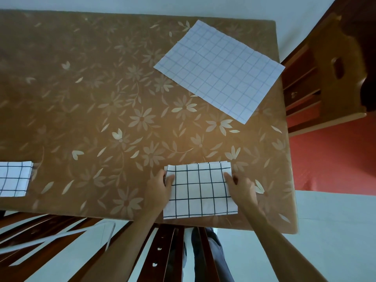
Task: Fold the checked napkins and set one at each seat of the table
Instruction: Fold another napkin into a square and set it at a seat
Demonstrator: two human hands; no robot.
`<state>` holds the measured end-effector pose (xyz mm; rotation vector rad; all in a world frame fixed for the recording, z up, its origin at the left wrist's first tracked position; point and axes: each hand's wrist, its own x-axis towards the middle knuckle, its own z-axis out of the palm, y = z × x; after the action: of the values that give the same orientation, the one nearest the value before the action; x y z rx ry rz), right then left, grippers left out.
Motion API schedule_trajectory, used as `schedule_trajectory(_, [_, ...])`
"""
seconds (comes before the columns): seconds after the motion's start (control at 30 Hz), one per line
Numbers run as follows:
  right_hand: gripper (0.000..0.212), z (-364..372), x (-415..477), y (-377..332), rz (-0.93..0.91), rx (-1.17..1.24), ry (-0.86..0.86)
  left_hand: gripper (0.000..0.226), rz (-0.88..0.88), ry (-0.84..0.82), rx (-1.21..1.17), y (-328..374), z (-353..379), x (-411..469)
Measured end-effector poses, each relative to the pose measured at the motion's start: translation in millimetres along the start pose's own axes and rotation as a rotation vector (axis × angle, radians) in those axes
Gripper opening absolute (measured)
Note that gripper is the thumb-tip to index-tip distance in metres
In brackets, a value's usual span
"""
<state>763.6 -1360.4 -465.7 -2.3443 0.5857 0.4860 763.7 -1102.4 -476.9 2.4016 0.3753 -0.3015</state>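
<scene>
Hands (160, 186) gripping folded napkin (200, 190), flat napkin (219, 72) beyond (unfolded)

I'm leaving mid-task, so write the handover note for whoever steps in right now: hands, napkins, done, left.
Left hand and right hand each hold a side of the near napkin, folded, at the near edge of the table.
Done: left napkin folded and placed.
Left: release this one; fold the far napkin, lying flat at the far right corner, and seat it.

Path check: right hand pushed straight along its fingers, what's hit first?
The folded napkin that the right hand holds; past its far edge, seemingly only bare table.
</scene>
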Motion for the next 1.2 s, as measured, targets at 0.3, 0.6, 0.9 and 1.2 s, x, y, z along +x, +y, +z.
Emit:
schedule_trajectory(0.3, [0.033, -2, -2, 1, -0.065, -0.055, 0.075, 0.038, 0.023, 0.057, 0.296, 2, -3, -7])
schedule_trajectory(0.6, [0.034, 11, -18, 5, -0.176, -0.009, 0.291, 0.028, -0.009, 0.096, 0.304, -5, -1, -18])
schedule_trajectory(0.9, [0.049, 62, -26, -13, -0.732, -0.36, 0.083, 0.044, 0.554, 0.055, 0.424, 9, 25, -30])
schedule_trajectory(1.2, [0.066, 65, -12, 10, -0.718, -0.674, -0.059, 0.077, 0.454, -0.198, 0.724, -19, 27, -32])
